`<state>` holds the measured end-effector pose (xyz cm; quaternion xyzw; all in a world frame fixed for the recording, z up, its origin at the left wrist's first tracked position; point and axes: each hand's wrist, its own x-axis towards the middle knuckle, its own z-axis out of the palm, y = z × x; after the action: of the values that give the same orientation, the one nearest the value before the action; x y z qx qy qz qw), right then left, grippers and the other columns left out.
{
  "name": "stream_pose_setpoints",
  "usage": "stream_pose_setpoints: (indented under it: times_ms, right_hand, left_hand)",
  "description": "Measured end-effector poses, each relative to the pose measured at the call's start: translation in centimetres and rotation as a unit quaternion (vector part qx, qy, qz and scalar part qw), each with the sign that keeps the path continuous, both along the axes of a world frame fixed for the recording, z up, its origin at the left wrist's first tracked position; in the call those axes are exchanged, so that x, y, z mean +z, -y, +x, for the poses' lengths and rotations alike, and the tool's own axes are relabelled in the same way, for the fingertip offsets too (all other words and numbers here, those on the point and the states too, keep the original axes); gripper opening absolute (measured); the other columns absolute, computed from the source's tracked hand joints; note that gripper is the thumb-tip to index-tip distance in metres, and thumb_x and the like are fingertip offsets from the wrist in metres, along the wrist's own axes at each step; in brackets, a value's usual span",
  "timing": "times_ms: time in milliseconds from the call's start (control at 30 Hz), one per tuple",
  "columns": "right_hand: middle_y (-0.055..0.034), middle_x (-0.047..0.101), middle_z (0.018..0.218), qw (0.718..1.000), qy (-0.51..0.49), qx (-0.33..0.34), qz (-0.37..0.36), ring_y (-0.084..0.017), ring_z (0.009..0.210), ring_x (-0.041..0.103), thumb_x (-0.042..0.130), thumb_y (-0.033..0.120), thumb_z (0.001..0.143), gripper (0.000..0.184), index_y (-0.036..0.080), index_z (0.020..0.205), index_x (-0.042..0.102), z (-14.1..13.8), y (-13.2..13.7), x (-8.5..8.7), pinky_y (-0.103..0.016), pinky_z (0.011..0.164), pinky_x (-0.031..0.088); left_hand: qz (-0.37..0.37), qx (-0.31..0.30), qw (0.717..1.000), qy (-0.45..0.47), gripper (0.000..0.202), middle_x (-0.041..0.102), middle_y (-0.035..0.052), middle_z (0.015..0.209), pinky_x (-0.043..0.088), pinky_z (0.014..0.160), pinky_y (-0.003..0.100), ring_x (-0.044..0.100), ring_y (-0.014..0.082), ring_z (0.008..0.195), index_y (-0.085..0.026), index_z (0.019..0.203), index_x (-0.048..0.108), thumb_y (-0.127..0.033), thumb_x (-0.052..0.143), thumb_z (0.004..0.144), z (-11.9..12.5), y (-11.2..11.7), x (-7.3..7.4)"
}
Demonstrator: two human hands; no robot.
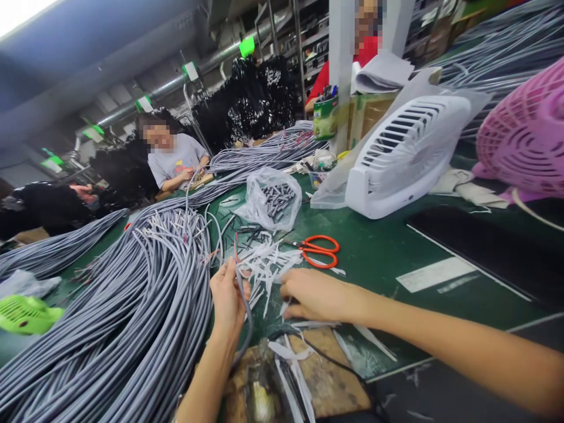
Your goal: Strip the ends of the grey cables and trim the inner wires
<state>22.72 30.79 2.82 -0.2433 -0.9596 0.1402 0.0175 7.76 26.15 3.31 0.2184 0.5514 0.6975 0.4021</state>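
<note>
Pinched in my left hand (230, 291) is a grey cable (249, 320), its end upright with thin coloured wires (237, 245) showing above the fingers. My right hand (311, 294) is low over the table beside a heap of white strips (268, 261). Its fingers are curled together, and whatever they hold is hidden. Just beyond that hand lie scissors with orange handles (324, 249). A clear plastic bag of short grey pieces (278, 200) sits behind the strips, with small dark pieces scattered in front of it.
A large bundle of grey cables (145, 294) covers the left side. On the right stand a white fan (405, 155) and a pink fan (524, 129), near a flat black panel (476, 247). A brown board (330, 364) lies nearest me. Another person (176, 155) sits across the table.
</note>
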Motion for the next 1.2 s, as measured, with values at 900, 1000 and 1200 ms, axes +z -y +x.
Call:
stream_pose_setpoints:
  times_ms: [900,1000,1200]
  right_hand:
    - [-0.002,0.058,0.064,0.878,-0.392,-0.275,-0.019,-0.012,0.057,0.051,0.049,0.022,0.072,0.011,0.013,0.073,0.056,1.5,-5.4,1.1,-0.021,0.056,0.039]
    - [0.0015,0.05,0.061,0.836,-0.501,-0.205,-0.089,-0.009,0.054,0.042,0.054,0.028,0.07,0.014,0.015,0.07,0.052,0.6,-4.3,0.4,-0.02,0.052,0.037]
    - [0.004,0.042,0.059,0.824,-0.533,-0.12,-0.147,-0.008,0.053,0.036,0.058,0.035,0.069,0.024,0.018,0.065,0.043,0.4,-1.7,0.9,-0.02,0.052,0.035]
  left_hand:
    - [0.077,-0.064,0.993,0.059,0.028,0.064,0.0033,0.062,0.035,0.044,0.016,0.048,0.0053,0.045,-0.015,0.062,0.047,-0.02,0.071,0.049,-0.2,0.8,0.7]
    - [0.068,-0.077,0.992,0.071,0.03,0.062,0.0005,0.06,0.033,0.043,0.014,0.045,0.0037,0.044,-0.015,0.07,0.05,-0.017,0.073,0.05,-0.2,0.8,0.5]
    - [0.065,-0.17,0.981,0.066,0.046,0.055,-0.0022,0.062,0.027,0.041,0.013,0.04,0.0025,0.044,-0.016,0.097,0.059,-0.019,0.076,0.055,-0.4,1.1,0.5]
